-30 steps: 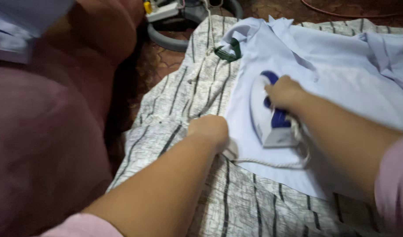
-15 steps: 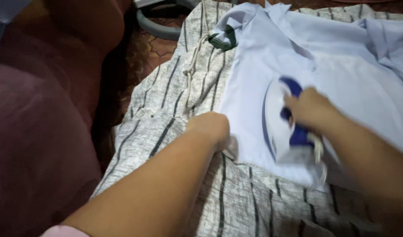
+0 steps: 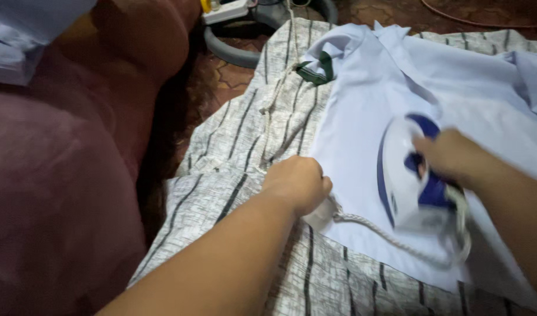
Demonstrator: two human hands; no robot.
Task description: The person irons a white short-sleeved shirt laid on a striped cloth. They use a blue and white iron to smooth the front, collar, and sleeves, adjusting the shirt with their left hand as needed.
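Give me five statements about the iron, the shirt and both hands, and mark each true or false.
1. The right hand grips the iron by its blue handle. True.
2. The left hand lies flat and open on the middle of the shirt. False: it is closed at the shirt's edge.
3. The iron stands on the shirt. True.
4. The shirt is dark red. False: it is pale blue.
5. The shirt lies on a striped cloth. True.

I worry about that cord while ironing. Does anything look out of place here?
Yes: the white braided cord lies across the pale blue shirt, beside the white and blue iron in the right hand. The left hand pins the shirt's edge.
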